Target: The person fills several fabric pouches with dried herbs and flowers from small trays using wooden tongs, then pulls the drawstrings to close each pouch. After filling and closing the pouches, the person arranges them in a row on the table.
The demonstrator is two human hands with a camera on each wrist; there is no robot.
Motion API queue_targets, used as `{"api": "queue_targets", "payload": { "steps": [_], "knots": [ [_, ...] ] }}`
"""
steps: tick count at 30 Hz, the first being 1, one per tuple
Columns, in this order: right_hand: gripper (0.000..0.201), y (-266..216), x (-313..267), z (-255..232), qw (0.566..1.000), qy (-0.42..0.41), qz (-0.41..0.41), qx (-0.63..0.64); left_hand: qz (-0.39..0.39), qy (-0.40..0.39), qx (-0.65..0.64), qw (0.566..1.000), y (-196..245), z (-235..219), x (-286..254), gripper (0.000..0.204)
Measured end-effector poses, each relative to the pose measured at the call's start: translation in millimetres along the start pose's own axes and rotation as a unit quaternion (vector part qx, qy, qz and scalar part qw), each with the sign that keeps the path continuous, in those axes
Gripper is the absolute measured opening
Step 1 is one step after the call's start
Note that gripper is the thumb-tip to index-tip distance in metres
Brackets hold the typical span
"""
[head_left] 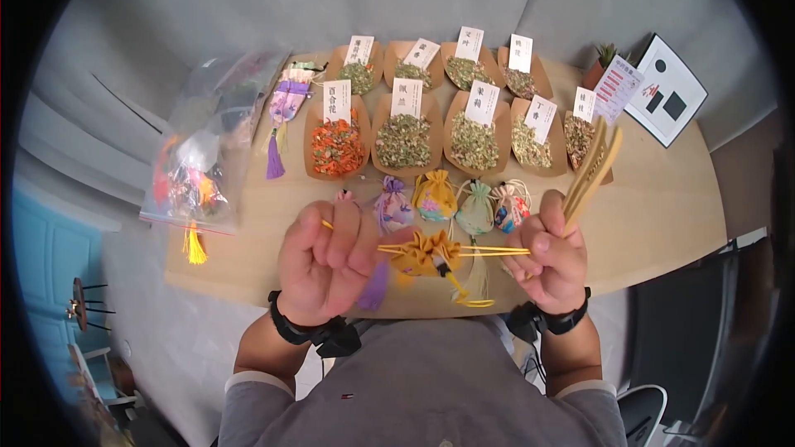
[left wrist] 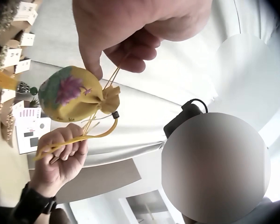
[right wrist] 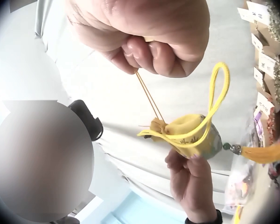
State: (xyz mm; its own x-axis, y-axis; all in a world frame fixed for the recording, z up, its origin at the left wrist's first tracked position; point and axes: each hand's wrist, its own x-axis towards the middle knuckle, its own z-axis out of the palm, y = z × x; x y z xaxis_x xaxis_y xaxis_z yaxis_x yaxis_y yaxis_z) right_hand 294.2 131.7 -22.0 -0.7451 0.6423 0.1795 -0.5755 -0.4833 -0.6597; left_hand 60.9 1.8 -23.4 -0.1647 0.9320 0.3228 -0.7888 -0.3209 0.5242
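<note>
A yellow drawstring pouch (head_left: 421, 255) hangs between my hands, its neck gathered into folds. Fingers curled, my left hand (head_left: 330, 261) grips the drawstring on one side. On the other side my right hand (head_left: 551, 255) pinches the taut yellow drawstring (head_left: 490, 251) and also holds wooden tongs (head_left: 595, 172), which point up and away. The left wrist view shows a purple flower on the pouch (left wrist: 67, 93). A thicker yellow loop (right wrist: 219, 86) hangs by its neck, and an orange tassel (right wrist: 266, 151) with a green bead is at its bottom.
Behind my hands stand several small pouches (head_left: 435, 194). Farther back are paper trays (head_left: 310, 161) of dried herbs and petals with label cards (head_left: 406, 95). A clear plastic bag (head_left: 211, 128) lies left; a framed board (head_left: 665, 91) and potted plant (head_left: 602, 64) stand right.
</note>
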Motion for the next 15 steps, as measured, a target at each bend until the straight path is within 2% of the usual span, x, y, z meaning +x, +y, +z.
{"api": "queue_targets", "payload": {
  "steps": [2,3,4,5,7,8,9,10,11,12,13,15],
  "knots": [
    [0.028,1,-1,0,0.999,0.017,0.01,0.026,0.003,0.005,-0.016,1.0,-2,9,-2,0.038],
    [0.027,0,2,-2,0.998,0.025,0.015,0.052,0.005,0.042,-0.019,0.999,-3,14,0,0.038],
    [0.025,0,2,-8,1.0,0.007,0.018,0.024,0.005,0.08,-0.021,0.997,-5,17,1,0.038],
    [0.025,0,1,-11,1.0,0.006,0.015,0.021,0.005,0.076,-0.022,0.997,-7,17,2,0.038],
    [0.025,3,-3,-16,0.974,0.084,0.053,-0.205,-0.019,0.102,-0.078,0.992,-12,13,3,0.039],
    [0.021,13,-5,-34,0.965,0.082,0.014,-0.248,-0.019,0.1,-0.078,0.992,-15,12,3,0.039],
    [0.021,17,-4,-37,0.965,0.084,0.013,-0.249,-0.03,0.115,-0.061,0.991,-19,11,3,0.039],
    [0.029,21,-2,-38,0.899,0.087,-0.074,-0.424,-0.042,0.129,-0.044,0.99,-24,10,4,0.039],
    [0.039,23,-1,-40,0.794,0.087,-0.157,-0.581,-0.045,0.127,-0.045,0.99,-29,8,5,0.039],
    [0.066,21,-5,-46,0.792,0.051,-0.146,-0.591,-0.055,0.126,-0.048,0.989,-34,7,6,0.039],
    [0.066,23,-9,-45,0.791,0.056,-0.146,-0.591,-0.066,0.126,-0.05,0.989,-38,7,7,0.039],
    [0.074,26,-14,-29,0.897,-0.046,-0.111,-0.425,-0.076,0.123,-0.049,0.988,-46,14,12,0.039]
  ]
}}
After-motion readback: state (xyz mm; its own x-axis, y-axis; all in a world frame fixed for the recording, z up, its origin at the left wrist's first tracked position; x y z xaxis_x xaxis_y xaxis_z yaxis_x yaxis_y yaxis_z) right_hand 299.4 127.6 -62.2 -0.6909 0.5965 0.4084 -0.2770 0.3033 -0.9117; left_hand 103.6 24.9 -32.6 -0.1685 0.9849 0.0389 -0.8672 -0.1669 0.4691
